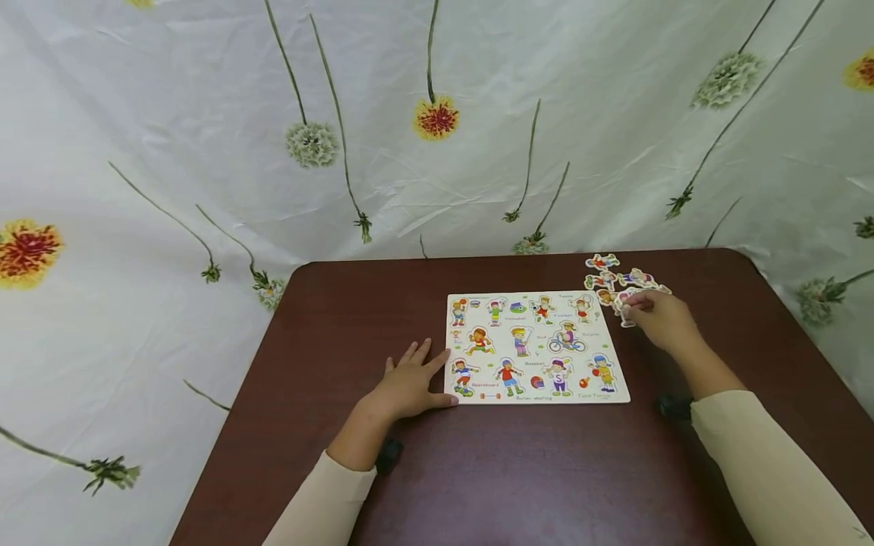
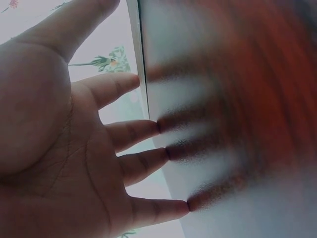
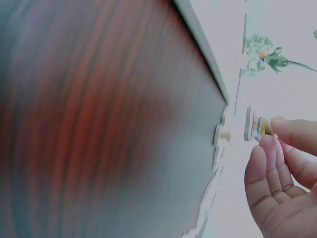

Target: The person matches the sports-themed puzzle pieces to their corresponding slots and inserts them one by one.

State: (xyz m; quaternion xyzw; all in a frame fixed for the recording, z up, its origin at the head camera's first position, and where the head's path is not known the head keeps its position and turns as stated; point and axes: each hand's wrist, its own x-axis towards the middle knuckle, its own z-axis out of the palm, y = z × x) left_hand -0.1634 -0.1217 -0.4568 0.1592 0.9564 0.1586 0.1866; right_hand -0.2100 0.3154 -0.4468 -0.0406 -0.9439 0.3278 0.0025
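Well, the left hand (image 1: 408,385), spread wide, touches the board (image 1: 502,346) at 8 o'clock; the right hand (image 1: 661,321) pinches 1 piece (image 3: 261,127) at 2, ideally by its edges.

From high at 6 o'clock, the head view looks down on the desk (image 1: 328,349). The 2 wrist views face 12 o'clock, close to left hand (image 2: 54,144) and right hand (image 3: 285,184); all 3 share the flowered cloth (image 1: 205,106).

white printed board (image 1: 501,343): flat | figure cutouts (image 1: 638,277): clustered by its far-right corner | held cutout (image 3: 261,125): pinched
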